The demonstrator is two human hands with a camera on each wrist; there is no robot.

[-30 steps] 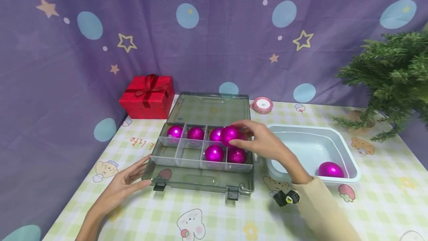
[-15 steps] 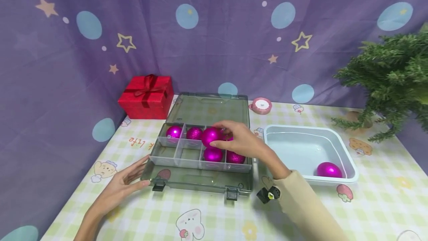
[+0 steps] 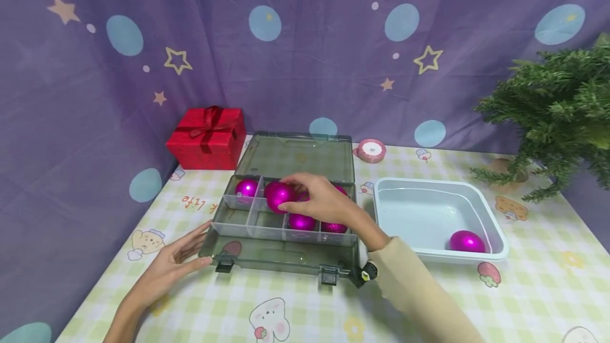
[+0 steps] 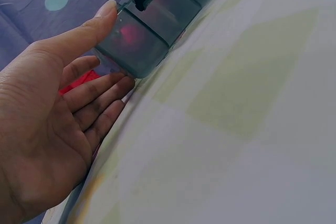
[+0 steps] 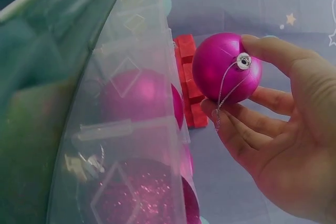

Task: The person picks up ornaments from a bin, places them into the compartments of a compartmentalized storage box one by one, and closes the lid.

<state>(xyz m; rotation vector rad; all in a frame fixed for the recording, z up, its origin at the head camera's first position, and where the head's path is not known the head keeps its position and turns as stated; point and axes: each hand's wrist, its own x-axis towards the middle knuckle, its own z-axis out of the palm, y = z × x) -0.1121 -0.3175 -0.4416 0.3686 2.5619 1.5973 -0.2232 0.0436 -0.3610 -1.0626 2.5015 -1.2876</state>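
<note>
Bauble [image 3: 279, 198], one, gripped by right hand [image 3: 320, 201] above one case [image 3: 286, 253]; left hand [image 3: 172, 262] extended beside it; one loose bauble [image 3: 467, 241] in one tub [image 3: 414, 216].

Looks like staged festive corner; cannot tell if home or studio. Backed by star-print curtain [image 3: 305, 83], spread with cartoon tablecloth [image 3: 205, 306], dressed with green tree [image 3: 562, 105], ribboned gift box [image 3: 202, 142].

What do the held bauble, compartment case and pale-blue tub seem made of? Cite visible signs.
Bauble: perhaps plastic or glass, satiny, with soft highlights. Compartment case: likely smoky clear plastic; tablecloth checks show through its lid. Tub: probably plastic, smooth, glossy, showing faint glints.
</note>
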